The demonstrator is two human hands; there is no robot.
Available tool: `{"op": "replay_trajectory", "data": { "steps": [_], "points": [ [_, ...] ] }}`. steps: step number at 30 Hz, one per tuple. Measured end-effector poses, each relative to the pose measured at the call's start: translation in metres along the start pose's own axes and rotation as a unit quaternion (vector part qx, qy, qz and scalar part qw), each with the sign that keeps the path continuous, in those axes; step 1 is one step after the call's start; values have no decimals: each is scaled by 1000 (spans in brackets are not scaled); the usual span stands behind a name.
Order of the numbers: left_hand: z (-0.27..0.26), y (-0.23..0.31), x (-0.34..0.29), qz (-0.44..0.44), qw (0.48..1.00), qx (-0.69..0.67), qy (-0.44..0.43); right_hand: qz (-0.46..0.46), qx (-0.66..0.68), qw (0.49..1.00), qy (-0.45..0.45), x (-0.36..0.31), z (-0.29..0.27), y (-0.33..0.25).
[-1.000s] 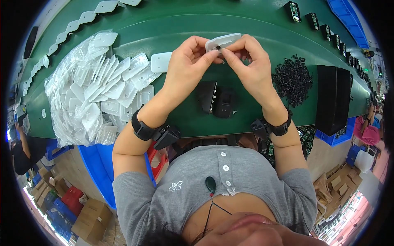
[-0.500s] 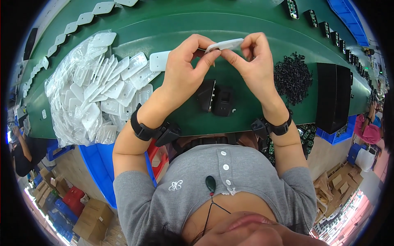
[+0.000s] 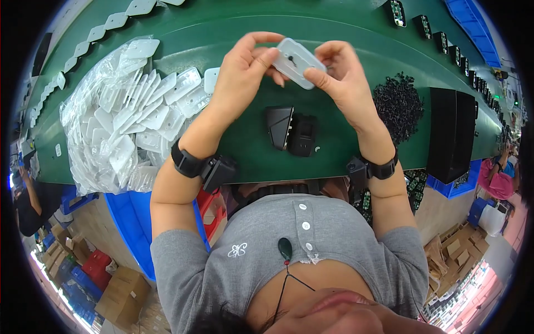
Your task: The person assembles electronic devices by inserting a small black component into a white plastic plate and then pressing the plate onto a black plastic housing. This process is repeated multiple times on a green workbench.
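Your left hand: pinching white plastic plate at its upper-left end. Your right hand: thumb over its lower-right end (finger grip behind: cannot tell). Plate between both, long axis slanting down rightward. Outward right: black small-parts heap.

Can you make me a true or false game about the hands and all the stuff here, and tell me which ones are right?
1. The left hand and right hand both touch a white, rounded-rectangular plastic plate. True.
2. The heap of small black pieces lies left of the left hand. False: the heap is right of the right hand.
3. The crinkly clear plastic bag with white plates lies left of the left hand. True.
4. The grey short-sleeved shirt has no buttons. False: white round buttons run down its front.
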State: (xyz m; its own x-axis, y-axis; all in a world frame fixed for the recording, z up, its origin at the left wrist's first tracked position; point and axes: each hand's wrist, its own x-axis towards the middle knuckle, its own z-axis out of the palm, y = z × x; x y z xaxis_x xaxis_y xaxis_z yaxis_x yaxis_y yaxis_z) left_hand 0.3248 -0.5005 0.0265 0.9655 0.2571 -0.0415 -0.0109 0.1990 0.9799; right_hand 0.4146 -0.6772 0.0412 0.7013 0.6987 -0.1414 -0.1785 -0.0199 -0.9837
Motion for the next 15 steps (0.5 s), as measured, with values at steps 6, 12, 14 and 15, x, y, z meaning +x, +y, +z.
{"op": "replay_trajectory", "data": {
  "steps": [6,12,14,15],
  "points": [
    [-16,-23,23,70,946,308,77,-341,-460,799,-183,-25,20,-27],
    [-8,-28,29,207,860,461,68,-295,-533,732,-304,-22,30,-11],
    [-2,-21,21,187,861,467,76,-333,-535,733,-256,-20,29,-9],
    [-1,-19,17,165,862,473,82,-334,-534,732,-258,-19,26,-12]
  ]
}}
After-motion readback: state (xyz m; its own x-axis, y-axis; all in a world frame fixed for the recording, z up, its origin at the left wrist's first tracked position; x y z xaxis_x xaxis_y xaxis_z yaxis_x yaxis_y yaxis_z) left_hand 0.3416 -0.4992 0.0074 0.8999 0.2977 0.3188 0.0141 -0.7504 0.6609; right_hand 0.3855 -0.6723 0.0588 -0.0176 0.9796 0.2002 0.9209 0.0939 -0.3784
